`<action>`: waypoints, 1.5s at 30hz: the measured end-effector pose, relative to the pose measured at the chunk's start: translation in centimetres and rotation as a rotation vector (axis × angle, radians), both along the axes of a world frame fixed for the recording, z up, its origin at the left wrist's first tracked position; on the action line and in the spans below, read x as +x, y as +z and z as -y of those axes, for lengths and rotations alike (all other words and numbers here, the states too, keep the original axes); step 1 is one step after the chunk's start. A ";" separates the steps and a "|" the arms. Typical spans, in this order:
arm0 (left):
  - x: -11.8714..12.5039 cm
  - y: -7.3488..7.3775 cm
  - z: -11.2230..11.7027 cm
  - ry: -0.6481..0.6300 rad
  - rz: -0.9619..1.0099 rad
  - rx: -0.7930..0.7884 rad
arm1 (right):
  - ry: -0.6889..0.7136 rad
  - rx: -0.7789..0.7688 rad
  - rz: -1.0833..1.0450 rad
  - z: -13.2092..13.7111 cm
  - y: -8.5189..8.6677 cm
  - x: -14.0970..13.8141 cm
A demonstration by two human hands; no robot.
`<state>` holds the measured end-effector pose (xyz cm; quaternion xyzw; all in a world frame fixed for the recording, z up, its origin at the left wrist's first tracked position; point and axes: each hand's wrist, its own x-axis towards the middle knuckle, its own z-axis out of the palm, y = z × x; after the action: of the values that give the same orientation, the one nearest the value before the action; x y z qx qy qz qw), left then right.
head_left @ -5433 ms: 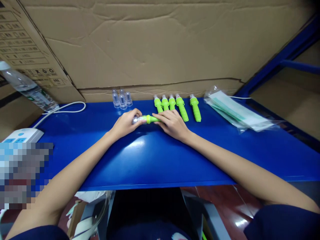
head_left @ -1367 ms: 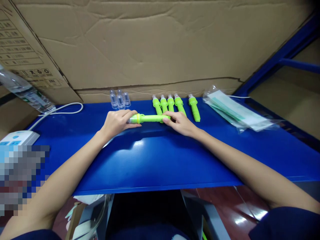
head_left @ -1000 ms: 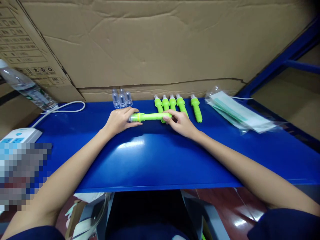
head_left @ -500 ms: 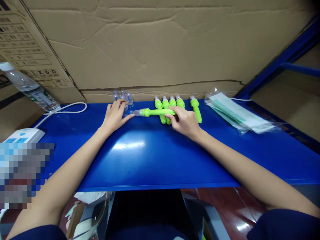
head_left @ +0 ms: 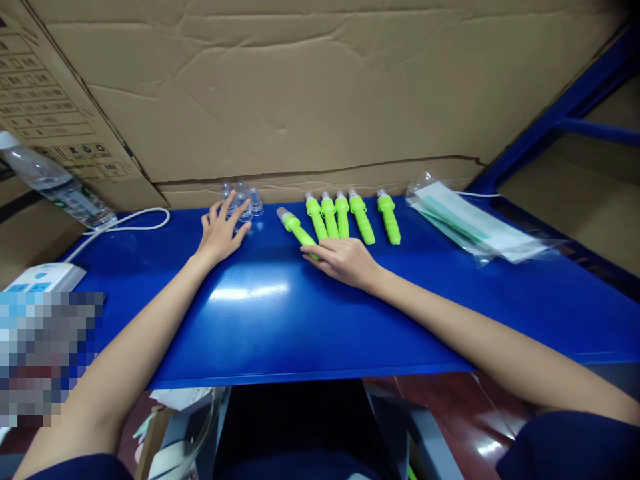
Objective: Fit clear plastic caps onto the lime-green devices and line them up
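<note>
My left hand (head_left: 220, 233) has its fingers spread, fingertips over or against a small group of clear plastic caps (head_left: 255, 202) at the back edge of the table; I cannot tell if it presses on one. Between finger and thumb of my right hand (head_left: 347, 260) is the lower end of a lime-green stick with a clear cap (head_left: 296, 227), tilted with its capped end up and left. Several similar green sticks (head_left: 361, 217) lie in a row just behind that hand. One more green stick (head_left: 389, 220) lies apart to their right.
A blue table (head_left: 300, 327) backs onto a cardboard sheet (head_left: 300, 100). Left are a water bottle (head_left: 75, 193), a white power strip (head_left: 47, 277) and its cable (head_left: 145, 227). To the right lies a clear bag with green-white packets (head_left: 475, 220), beside a blue metal frame (head_left: 530, 113).
My right hand has moved toward me and slightly left, swinging the green stick from level to slanted. My left hand has shifted slightly left, away from the stick's capped end, fingers more spread.
</note>
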<state>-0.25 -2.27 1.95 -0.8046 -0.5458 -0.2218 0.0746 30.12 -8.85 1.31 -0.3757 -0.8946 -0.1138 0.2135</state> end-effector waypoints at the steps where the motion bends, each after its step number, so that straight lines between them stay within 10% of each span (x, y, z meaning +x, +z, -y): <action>1: 0.0 0.0 0.0 -0.007 0.000 -0.001 | 0.023 -0.004 0.008 0.0 -0.3 -0.2; 45: 0.1 0.3 -0.2 -0.054 0.102 0.100 | 0.200 -0.298 -0.095 -0.9 -1.1 -0.7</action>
<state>-0.14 -2.11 2.23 -0.8020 -0.5150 -0.2915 0.0810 29.38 -7.92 0.19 -0.3171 -0.9234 0.0597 0.2079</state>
